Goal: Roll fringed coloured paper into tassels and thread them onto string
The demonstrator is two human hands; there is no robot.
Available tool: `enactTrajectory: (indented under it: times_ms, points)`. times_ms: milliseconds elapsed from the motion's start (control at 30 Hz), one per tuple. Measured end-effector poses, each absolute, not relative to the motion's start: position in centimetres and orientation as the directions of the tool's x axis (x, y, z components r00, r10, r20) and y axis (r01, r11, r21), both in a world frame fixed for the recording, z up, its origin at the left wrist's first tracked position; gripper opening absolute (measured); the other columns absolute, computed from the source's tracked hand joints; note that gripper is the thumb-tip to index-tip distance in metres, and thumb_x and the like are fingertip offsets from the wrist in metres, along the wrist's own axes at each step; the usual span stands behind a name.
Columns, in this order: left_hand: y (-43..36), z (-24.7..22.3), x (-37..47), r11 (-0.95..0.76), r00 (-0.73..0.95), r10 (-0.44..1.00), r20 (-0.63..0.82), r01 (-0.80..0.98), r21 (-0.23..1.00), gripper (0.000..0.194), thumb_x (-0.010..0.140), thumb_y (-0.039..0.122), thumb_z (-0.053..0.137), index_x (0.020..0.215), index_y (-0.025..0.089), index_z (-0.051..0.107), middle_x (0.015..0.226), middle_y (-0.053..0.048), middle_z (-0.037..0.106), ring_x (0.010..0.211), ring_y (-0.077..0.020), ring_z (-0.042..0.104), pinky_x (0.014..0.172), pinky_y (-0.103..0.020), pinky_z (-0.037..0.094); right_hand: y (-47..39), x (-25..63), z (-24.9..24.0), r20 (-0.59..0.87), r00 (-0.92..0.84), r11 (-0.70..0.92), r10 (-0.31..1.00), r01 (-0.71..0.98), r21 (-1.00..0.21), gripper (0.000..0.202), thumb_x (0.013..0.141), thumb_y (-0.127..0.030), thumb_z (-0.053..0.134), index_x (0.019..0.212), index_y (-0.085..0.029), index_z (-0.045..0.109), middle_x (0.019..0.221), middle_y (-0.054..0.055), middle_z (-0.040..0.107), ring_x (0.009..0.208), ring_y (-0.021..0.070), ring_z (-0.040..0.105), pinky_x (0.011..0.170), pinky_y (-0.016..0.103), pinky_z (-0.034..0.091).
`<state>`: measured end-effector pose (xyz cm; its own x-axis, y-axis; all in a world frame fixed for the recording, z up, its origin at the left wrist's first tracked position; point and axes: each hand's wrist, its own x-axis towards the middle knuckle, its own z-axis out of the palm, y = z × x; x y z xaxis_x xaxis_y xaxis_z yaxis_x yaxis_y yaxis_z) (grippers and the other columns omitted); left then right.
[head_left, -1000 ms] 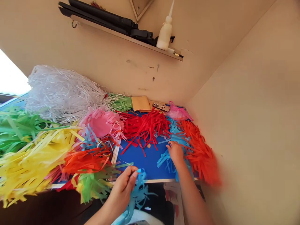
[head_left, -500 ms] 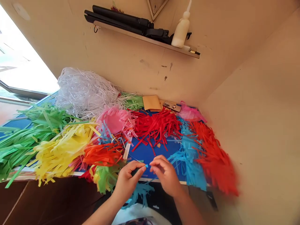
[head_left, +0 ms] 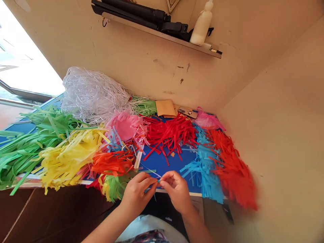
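Observation:
Both hands meet at the table's front edge, fingertips touching. My left hand (head_left: 138, 189) is closed in a pinch on a small blue paper strip (head_left: 159, 181), of which only a bit shows. My right hand (head_left: 177, 193) is also closed in a pinch, its thumb and forefinger at the end of a thin white string (head_left: 151, 170). That string runs back left across the table. Just behind the hands lies red fringed paper (head_left: 173, 133); blue fringed paper (head_left: 206, 165) lies to the right.
Green (head_left: 32, 145), yellow (head_left: 73, 155), pink (head_left: 125, 126) and orange fringed paper (head_left: 112, 163) covers the left side. A white string heap (head_left: 93, 94) sits behind. A phone (head_left: 187, 112) lies by the wall, under a shelf (head_left: 162, 33) with a white bottle (head_left: 202, 25).
My hands have come together; the right fingertips now touch the left ones at the blue strip. The blue fringe hanging below them has mostly gone from sight. The view has tilted slightly down.

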<state>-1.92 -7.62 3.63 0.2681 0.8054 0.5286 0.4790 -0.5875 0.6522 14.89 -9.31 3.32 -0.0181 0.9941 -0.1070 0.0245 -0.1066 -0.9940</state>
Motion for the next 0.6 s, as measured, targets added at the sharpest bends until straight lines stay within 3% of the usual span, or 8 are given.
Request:
enactTrajectory:
  times_ms: [133,233,333,433,600]
  points:
    - [-7.5,4.0,-2.1,-0.646,0.359,0.761,0.540,0.495,0.581,0.016,0.090,0.018,0.055,0.084,0.020,0.070,0.073,-0.002,0.064,0.063,-0.0118,0.060,0.058,-0.021,0.048,-9.7,15.1,3.5,-0.006,-0.014,-0.004,1.000,0.177,-0.984,0.002,0.082,-0.021,0.062,0.084,-0.021,0.061,0.082,0.002,0.066,0.077,0.0160,0.063,0.074,0.028,0.051]
    - [-7.5,4.0,-2.1,-0.626,0.380,0.780,0.497,0.474,0.619,0.017,0.090,0.020,0.054,0.083,0.020,0.070,0.074,-0.003,0.066,0.064,-0.0121,0.062,0.058,-0.021,0.049,-9.7,15.3,3.5,0.088,-0.064,0.101,0.994,0.226,-0.969,0.004,0.084,-0.018,0.058,0.086,-0.022,0.059,0.087,0.002,0.064,0.082,0.0160,0.061,0.077,0.028,0.049]
    - [-7.8,3.4,-2.0,-0.512,0.304,0.858,0.415,0.444,0.735,0.014,0.090,0.027,0.058,0.086,0.020,0.070,0.074,-0.002,0.070,0.065,-0.0127,0.066,0.060,-0.020,0.053,-9.8,15.4,3.3,0.081,-0.131,0.104,0.988,0.184,-0.977,0.004,0.087,-0.020,0.056,0.089,-0.022,0.058,0.089,0.002,0.063,0.082,0.0155,0.060,0.077,0.028,0.049]
    - [-8.0,2.9,-2.1,-0.366,0.205,0.929,0.307,0.404,0.838,0.014,0.084,0.034,0.067,0.088,0.020,0.068,0.072,0.000,0.073,0.063,-0.0141,0.069,0.059,-0.021,0.055,-9.8,15.4,2.9,0.030,-0.088,0.043,0.996,0.150,-0.988,0.003,0.086,-0.022,0.058,0.088,-0.022,0.059,0.087,0.002,0.063,0.079,0.0151,0.059,0.075,0.028,0.049]
    - [-7.6,3.4,-2.6,-0.307,0.278,0.934,0.226,0.297,0.904,0.019,0.079,0.037,0.072,0.086,0.020,0.070,0.070,0.000,0.073,0.061,-0.0147,0.070,0.059,-0.021,0.056,-9.4,15.3,2.8,-0.099,-0.127,-0.107,0.987,-0.062,-0.992,0.011,0.077,-0.025,0.071,0.086,-0.022,0.065,0.084,0.001,0.067,0.078,0.0155,0.061,0.075,0.028,0.049]
